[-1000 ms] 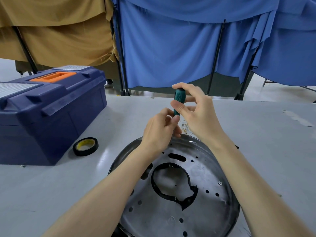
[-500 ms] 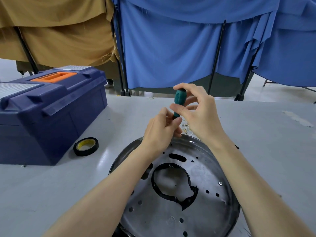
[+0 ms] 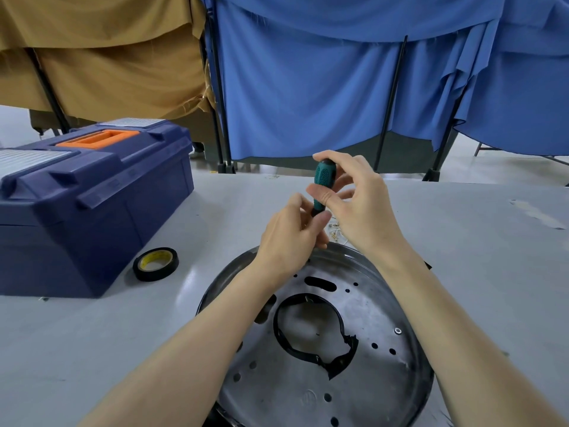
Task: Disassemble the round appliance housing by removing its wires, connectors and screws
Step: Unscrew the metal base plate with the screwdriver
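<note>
A grey worktop (image 3: pixel 480 272) was seen from above, through the eyes of a person working with bare forearms. A round silver metal appliance housing (image 3: pixel 380 306) lay at the middle of the near edge, open side up. Its flat face was dotted with small holes, and a black plastic ring (image 3: pixel 278 332) lined a large central opening. One small silver screw (image 3: pixel 397 331) sat in the face towards the housing's right side.

Both hands met above the housing's far rim. The right hand (image 3: pixel 360 217) pinched the handle of a teal-green screwdriver (image 3: pixel 323 178) between thumb and fingertips, holding it upright. The left hand (image 3: pixel 289 238) curled its fingers round the base of that handle. The shaft and tip were hidden behind the left hand, so where the tip touched could not be told.

Just beyond the far rim, beside the right hand, lay a small scatter of pale loose bits (image 3: pixel 336 234), too small to identify.

A navy blue plastic toolbox with an orange handle (image 3: pixel 92 211) stood closed at the left edge. A black roll of tape with a yellow core (image 3: pixel 155 264) lay flat between the toolbox and the housing. Tan cloth (image 3: pixel 107 57) and blue cloth (image 3: pixel 308 87) hung beyond the far edge.
</note>
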Tool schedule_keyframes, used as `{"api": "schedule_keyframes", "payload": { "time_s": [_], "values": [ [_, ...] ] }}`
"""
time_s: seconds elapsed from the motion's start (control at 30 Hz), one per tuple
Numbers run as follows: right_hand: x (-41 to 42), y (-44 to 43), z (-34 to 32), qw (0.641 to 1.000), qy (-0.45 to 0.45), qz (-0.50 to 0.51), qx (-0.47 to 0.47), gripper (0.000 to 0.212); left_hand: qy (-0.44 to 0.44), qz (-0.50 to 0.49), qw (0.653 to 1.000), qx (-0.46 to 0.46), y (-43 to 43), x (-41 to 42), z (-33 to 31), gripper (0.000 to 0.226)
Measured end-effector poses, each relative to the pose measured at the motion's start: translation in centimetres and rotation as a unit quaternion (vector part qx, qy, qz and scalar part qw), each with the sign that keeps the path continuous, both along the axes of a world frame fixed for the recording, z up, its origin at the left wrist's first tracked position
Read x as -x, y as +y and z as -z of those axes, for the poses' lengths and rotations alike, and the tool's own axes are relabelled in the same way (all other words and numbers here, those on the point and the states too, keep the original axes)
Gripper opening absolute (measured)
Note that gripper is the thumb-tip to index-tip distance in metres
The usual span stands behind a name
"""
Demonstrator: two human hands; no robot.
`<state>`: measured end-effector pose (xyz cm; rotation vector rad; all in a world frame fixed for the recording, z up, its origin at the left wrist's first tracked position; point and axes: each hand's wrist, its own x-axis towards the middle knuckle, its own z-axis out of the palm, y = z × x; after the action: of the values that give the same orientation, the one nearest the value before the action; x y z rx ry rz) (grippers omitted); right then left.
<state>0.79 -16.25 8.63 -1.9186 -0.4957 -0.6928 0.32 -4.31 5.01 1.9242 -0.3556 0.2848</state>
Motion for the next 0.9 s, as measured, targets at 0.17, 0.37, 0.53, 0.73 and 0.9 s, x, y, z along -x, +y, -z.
{"api": "schedule_keyframes", "payload": {
  "time_s": [0.17,0.37,0.53,0.73,0.9],
  "values": [
    [-0.12,-0.15,-0.09,1.000,-0.001,-0.003,-0.012,0.048,0.001,0.012,1.000,0.003,0.17,0.19,-0.10,0.020],
    [0.20,0.04,0.07,0.999,0.020,-0.034,-0.024,0.033,-0.005,0.000,1.000,-0.017,0.23,0.12,-0.01,0.025],
    [0.13,-0.12,-0.24,1.000,0.000,-0.007,-0.027,0.039,0.001,-0.002,1.000,0.004,0.12,0.08,-0.07,0.018],
    [0.15,-0.18,-0.26,0.999,0.021,-0.029,-0.020,0.045,-0.015,0.004,0.999,-0.032,0.00,0.11,0.00,0.020],
    [0.24,-0.06,-0.18,0.999,0.012,-0.016,-0.031,0.040,-0.018,-0.009,0.999,-0.028,-0.06,0.09,-0.06,0.015]
  ]
}}
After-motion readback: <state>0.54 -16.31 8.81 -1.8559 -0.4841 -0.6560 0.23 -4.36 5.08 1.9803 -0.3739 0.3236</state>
